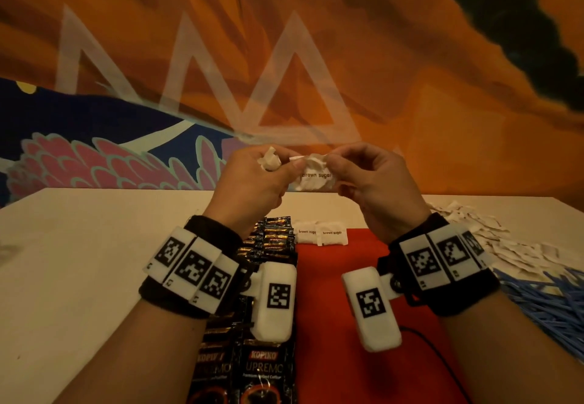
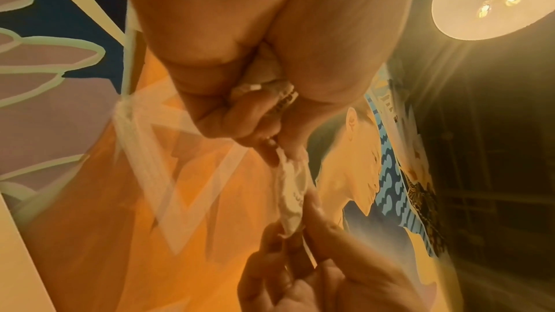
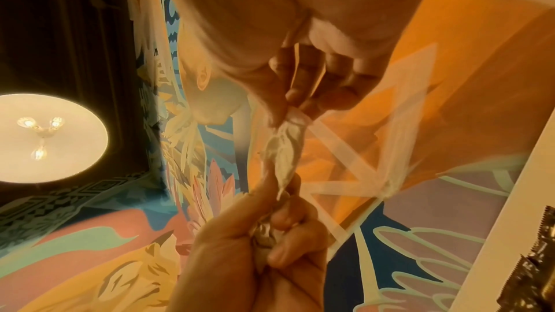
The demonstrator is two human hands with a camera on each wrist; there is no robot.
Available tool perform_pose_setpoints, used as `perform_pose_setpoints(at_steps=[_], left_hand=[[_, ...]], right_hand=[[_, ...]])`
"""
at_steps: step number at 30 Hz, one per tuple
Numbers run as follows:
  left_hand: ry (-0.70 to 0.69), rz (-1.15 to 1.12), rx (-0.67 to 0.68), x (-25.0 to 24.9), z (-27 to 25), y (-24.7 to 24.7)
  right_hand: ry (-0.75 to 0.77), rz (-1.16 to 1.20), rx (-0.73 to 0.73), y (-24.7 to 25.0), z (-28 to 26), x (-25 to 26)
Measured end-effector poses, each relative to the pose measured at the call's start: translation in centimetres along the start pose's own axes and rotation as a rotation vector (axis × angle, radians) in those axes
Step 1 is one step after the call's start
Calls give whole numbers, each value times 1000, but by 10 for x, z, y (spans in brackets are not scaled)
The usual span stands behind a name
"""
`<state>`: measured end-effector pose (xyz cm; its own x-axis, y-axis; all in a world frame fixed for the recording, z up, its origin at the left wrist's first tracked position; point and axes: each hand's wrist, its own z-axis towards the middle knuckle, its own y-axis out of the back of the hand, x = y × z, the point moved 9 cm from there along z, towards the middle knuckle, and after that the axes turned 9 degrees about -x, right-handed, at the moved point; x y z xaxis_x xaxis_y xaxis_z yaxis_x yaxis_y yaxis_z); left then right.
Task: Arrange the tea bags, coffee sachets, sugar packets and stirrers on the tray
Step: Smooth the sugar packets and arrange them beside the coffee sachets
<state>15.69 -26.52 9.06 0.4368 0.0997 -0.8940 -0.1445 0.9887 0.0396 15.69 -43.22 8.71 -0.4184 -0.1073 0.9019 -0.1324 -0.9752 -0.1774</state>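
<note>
While you smooth brown sugar packet [image 1: 313, 175] above red tray [image 1: 344, 277], left hand [image 1: 252, 182] and right hand [image 1: 373, 182] pinch opposite ends; left also clutches spare packets [image 1: 269, 161].

- Two hands are raised over the table: the left hand [image 1: 252, 179] and the right hand [image 1: 373, 179].
- One brown sugar packet [image 1: 314, 176] is stretched between them; more crumpled white packets [image 1: 268, 159] are bunched in the left hand, too few showing to count.
- Two brown sugar packets [image 1: 322, 233] lie side by side on the one red tray [image 1: 335, 309].
- Black coffee sachets [image 1: 268, 369] lie in overlapping rows, too many to count.
- A heap of white packets [image 1: 493, 239] cannot be counted.
- A pile of blue stirrers [image 1: 543, 302] cannot be counted.
</note>
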Motion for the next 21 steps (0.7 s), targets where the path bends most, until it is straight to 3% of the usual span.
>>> perform_pose_setpoints(at_steps=[4, 8, 14, 18, 21], left_hand=[[40, -43, -25, 2, 0, 2], [33, -50, 22, 3, -1, 3], [-37, 0, 135, -4, -6, -11], [-16, -30, 34, -1, -1, 0], [67, -142, -15, 3, 2, 6]], right_hand=[[-33, 45, -39, -3, -2, -5], [-33, -52, 42, -11, -7, -6], [-144, 86, 23, -11, -8, -11], [-138, 86, 90, -15, -9, -12], [-38, -106, 111, -12, -8, -7]])
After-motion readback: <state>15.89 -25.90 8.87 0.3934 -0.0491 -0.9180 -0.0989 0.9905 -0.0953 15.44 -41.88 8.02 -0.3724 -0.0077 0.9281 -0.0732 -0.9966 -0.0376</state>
